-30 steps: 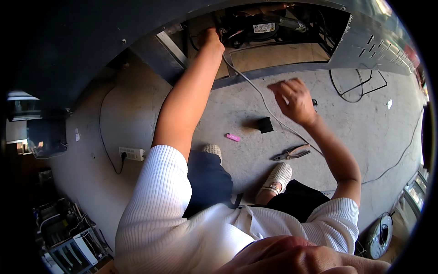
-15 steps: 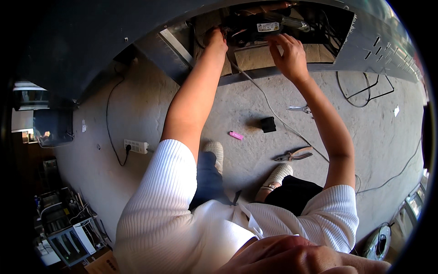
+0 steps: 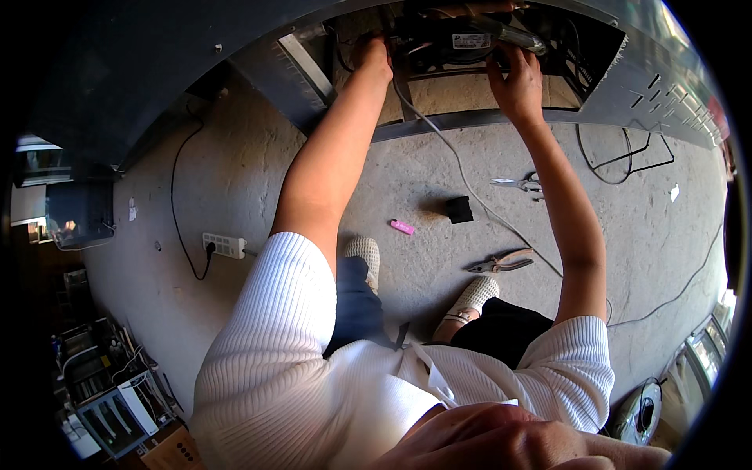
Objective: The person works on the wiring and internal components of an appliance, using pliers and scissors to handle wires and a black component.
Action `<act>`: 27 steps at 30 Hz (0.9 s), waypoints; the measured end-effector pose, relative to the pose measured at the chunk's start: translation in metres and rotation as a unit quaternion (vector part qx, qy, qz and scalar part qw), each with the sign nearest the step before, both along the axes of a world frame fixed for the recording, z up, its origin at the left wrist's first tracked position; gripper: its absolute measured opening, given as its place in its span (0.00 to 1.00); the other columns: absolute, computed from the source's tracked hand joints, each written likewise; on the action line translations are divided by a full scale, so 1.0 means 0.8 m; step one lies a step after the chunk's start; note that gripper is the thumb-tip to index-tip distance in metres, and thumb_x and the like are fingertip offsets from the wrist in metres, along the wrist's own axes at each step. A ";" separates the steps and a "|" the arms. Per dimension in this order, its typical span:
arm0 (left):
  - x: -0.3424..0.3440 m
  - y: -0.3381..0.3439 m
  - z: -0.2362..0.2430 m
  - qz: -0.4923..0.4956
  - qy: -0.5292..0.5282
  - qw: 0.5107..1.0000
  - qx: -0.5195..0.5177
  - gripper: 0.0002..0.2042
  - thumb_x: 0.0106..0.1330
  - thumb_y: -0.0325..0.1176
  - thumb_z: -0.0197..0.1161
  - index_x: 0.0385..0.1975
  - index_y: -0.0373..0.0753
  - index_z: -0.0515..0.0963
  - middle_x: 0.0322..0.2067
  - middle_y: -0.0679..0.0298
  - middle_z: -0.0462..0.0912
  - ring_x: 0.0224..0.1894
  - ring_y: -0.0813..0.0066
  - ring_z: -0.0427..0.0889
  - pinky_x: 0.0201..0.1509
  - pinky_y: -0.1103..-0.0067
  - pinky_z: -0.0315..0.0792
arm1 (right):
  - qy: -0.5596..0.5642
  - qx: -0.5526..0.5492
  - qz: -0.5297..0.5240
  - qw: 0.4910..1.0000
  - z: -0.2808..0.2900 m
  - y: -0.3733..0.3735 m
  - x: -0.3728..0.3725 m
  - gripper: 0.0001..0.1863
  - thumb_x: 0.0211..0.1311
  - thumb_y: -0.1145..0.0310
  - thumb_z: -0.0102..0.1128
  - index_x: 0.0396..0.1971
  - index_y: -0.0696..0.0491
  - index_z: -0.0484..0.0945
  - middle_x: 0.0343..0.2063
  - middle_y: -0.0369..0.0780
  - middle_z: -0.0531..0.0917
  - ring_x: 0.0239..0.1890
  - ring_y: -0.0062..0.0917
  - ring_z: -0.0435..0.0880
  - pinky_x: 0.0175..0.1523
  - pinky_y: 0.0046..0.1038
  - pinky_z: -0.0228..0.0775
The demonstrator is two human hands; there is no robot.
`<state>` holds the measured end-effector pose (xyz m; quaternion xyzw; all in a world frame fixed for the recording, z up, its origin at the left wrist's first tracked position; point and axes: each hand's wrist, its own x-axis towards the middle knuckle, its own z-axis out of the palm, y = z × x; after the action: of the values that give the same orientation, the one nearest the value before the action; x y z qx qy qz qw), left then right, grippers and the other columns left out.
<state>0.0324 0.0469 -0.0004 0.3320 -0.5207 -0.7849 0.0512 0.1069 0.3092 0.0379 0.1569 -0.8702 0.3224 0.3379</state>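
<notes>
My left hand (image 3: pixel 372 61) reaches into the low opening of a grey metal cabinet (image 3: pixel 603 106), its fingers closed on something I cannot make out among dark wiring beside a grey cable (image 3: pixel 439 132). Right of it, my right hand (image 3: pixel 517 90) is at a black compressor (image 3: pixel 439 51) with a silver label, just below a silvery cylindrical part (image 3: pixel 509 35). Its thumb and fingers are apart and bent, the tips partly hidden against the dark parts. The cable runs out of the opening and down across the floor.
On the concrete floor lie pliers (image 3: pixel 501 262), scissors (image 3: pixel 509 182), a black block (image 3: pixel 459 210), a pink item (image 3: pixel 402 226), a power strip (image 3: pixel 223 245) and a bent black wire frame (image 3: pixel 634 160). Equipment (image 3: pixel 106 399) stands at lower left, a coil (image 3: pixel 638 411) at lower right.
My right hand has risen from over the floor into the opening, uncovering the scissors. My left hand stays inside among the wiring, its grip looking much the same.
</notes>
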 end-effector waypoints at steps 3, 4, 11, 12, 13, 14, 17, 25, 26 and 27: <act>0.001 0.004 0.003 0.017 0.002 1.000 0.004 0.04 0.65 0.41 0.64 0.33 0.53 0.78 0.26 0.75 0.80 0.31 0.81 0.76 0.37 0.75 0.66 | 0.017 0.014 -0.023 0.999 -0.005 -0.004 -0.006 0.22 0.55 0.63 0.65 0.51 0.52 0.75 0.41 0.48 0.79 0.45 0.46 0.78 0.50 0.44 0.71; 0.001 0.004 0.003 0.021 0.004 1.000 0.003 0.04 0.64 0.41 0.65 0.32 0.52 0.78 0.27 0.75 0.81 0.32 0.81 0.76 0.37 0.75 0.66 | 0.018 0.013 -0.016 1.000 -0.006 -0.007 -0.007 0.23 0.55 0.63 0.65 0.51 0.54 0.75 0.41 0.49 0.79 0.44 0.47 0.78 0.49 0.44 0.71; 0.002 0.002 0.002 0.019 0.051 0.997 0.049 0.09 0.58 0.48 0.70 0.29 0.53 0.79 0.29 0.77 0.82 0.32 0.81 0.75 0.41 0.74 0.64 | 0.068 0.037 -0.025 0.997 -0.005 -0.022 -0.007 0.25 0.55 0.63 0.65 0.50 0.60 0.72 0.40 0.53 0.78 0.43 0.50 0.77 0.47 0.45 0.70; 0.002 0.002 0.002 0.014 0.043 0.998 0.043 0.09 0.58 0.48 0.70 0.29 0.54 0.80 0.29 0.78 0.82 0.32 0.81 0.75 0.42 0.75 0.63 | 0.075 0.054 -0.038 0.995 -0.004 -0.023 -0.006 0.25 0.55 0.62 0.65 0.50 0.60 0.72 0.41 0.53 0.77 0.44 0.49 0.77 0.48 0.45 0.69; 0.003 0.003 0.003 0.010 0.036 0.999 0.038 0.09 0.59 0.48 0.70 0.30 0.54 0.80 0.29 0.78 0.82 0.32 0.81 0.75 0.42 0.75 0.63 | 0.082 0.072 -0.050 0.993 -0.002 -0.024 -0.003 0.26 0.55 0.61 0.65 0.50 0.60 0.72 0.41 0.53 0.77 0.46 0.49 0.76 0.49 0.46 0.67; 0.005 0.003 0.005 0.007 0.029 0.999 0.032 0.08 0.59 0.48 0.69 0.31 0.55 0.80 0.30 0.78 0.82 0.32 0.81 0.75 0.42 0.75 0.62 | 0.088 0.089 -0.062 0.990 0.000 -0.025 -0.001 0.26 0.55 0.61 0.65 0.51 0.60 0.72 0.42 0.53 0.77 0.47 0.48 0.76 0.50 0.46 0.66; 0.016 0.009 0.017 -0.004 0.041 0.999 0.034 0.07 0.61 0.47 0.68 0.32 0.55 0.80 0.31 0.78 0.83 0.33 0.81 0.76 0.41 0.75 0.63 | 0.030 0.113 -0.065 0.991 0.003 -0.018 -0.003 0.32 0.58 0.57 0.64 0.58 0.59 0.67 0.49 0.54 0.74 0.54 0.51 0.72 0.57 0.48 0.62; 0.011 0.009 0.023 -0.019 -0.004 0.999 -0.039 0.06 0.67 0.43 0.61 0.39 0.53 0.79 0.36 0.76 0.84 0.42 0.79 0.79 0.41 0.76 0.67 | 0.061 0.071 -0.031 0.995 -0.001 -0.023 -0.018 0.38 0.60 0.58 0.64 0.64 0.62 0.60 0.53 0.58 0.73 0.55 0.53 0.73 0.58 0.46 0.66; 0.001 0.005 0.013 -0.024 -0.007 0.999 -0.048 0.06 0.68 0.42 0.61 0.40 0.53 0.79 0.37 0.76 0.84 0.43 0.78 0.80 0.41 0.76 0.67 | 0.054 0.054 -0.011 0.997 -0.002 -0.022 -0.021 0.38 0.60 0.59 0.64 0.65 0.62 0.59 0.53 0.58 0.74 0.54 0.54 0.73 0.58 0.45 0.67; -0.009 0.001 0.002 -0.035 -0.013 0.998 -0.055 0.06 0.68 0.42 0.60 0.40 0.53 0.79 0.37 0.75 0.84 0.43 0.78 0.80 0.41 0.76 0.68 | 0.065 0.062 -0.011 0.996 -0.003 -0.019 -0.022 0.39 0.60 0.60 0.63 0.66 0.62 0.58 0.53 0.59 0.73 0.54 0.54 0.73 0.59 0.44 0.67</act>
<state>0.0254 0.0479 0.0013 0.3206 -0.5752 -0.7518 0.0346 0.0892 0.2936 0.0355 0.1883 -0.8663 0.2530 0.3873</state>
